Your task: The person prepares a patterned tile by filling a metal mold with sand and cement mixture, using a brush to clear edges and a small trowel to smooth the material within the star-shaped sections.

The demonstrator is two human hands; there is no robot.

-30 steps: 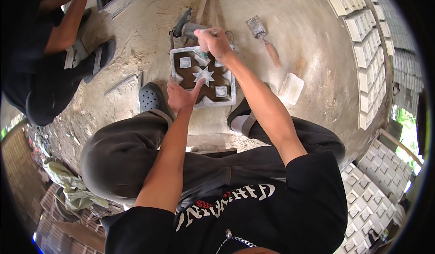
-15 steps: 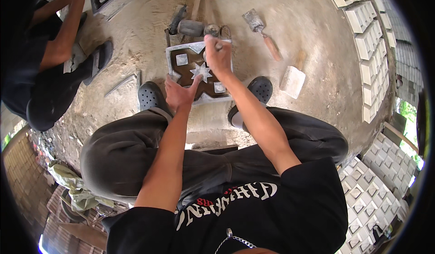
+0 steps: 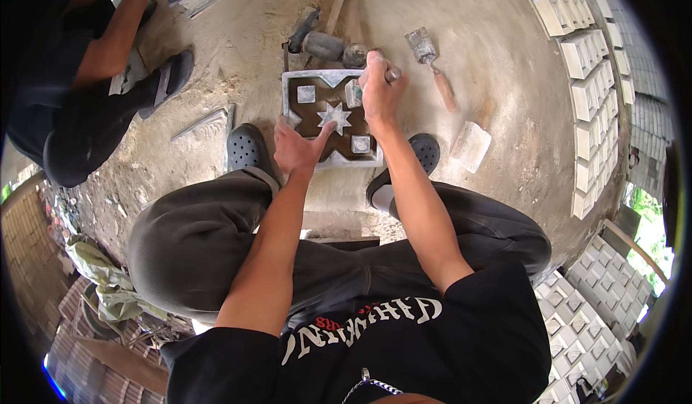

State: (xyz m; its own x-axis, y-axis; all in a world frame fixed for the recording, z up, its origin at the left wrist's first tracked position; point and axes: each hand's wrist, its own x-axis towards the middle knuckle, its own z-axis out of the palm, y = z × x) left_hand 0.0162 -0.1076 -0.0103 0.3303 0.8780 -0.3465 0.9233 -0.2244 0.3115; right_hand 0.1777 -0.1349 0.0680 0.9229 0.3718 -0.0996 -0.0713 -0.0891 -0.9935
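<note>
The left hand [image 3: 297, 147] presses flat on the near left corner of the square tile mould [image 3: 331, 118]. The right hand [image 3: 380, 90] grips a small tool at its far right edge, seemingly filling pattern cells. Next calls for steady placement.

Floor [image 3: 238, 51]: bare, dusty, pale concrete, daylit. Cast grey blocks [image 3: 587, 58] set in rows along right edge, more stacked at lower right [image 3: 598, 296]. Green foliage [image 3: 652, 224] beyond them. Brick paving [image 3: 29, 260] at lower left, crumpled cloth [image 3: 108, 289] beside it.
</note>
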